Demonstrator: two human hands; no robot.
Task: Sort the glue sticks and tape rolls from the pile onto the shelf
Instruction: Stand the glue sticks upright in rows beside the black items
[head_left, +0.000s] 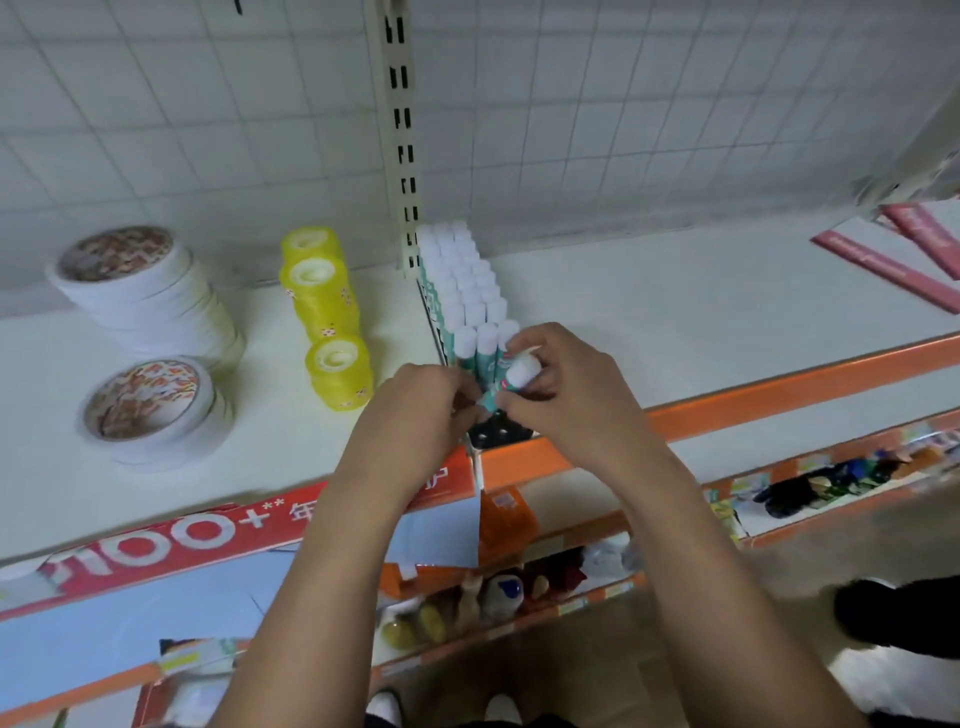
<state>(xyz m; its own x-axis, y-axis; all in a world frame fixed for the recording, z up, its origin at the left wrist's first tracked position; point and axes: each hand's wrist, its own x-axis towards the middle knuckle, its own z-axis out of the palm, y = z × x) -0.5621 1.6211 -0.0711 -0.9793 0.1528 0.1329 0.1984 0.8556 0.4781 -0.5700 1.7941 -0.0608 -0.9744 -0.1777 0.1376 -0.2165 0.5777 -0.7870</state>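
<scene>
Several glue sticks (470, 283) with white caps and teal bodies stand upright in tight rows on the white shelf (649, 322), beside the shelf upright. My right hand (563, 387) grips one glue stick (514, 375) tilted at the front of that block. My left hand (423, 410) pinches the lower end of the same stick. Yellow tape rolls (324, 306) stand stacked to the left. Further left are two stacks of white tape rolls (150, 296), the nearer stack (156, 410) close to the shelf front.
An orange shelf edge (779, 397) runs along the front on the right, a red price strip (171, 540) on the left. Pink strips (883, 260) lie at the far right of the shelf. Lower shelves hold mixed goods (498, 597). A wire grid backs the shelf.
</scene>
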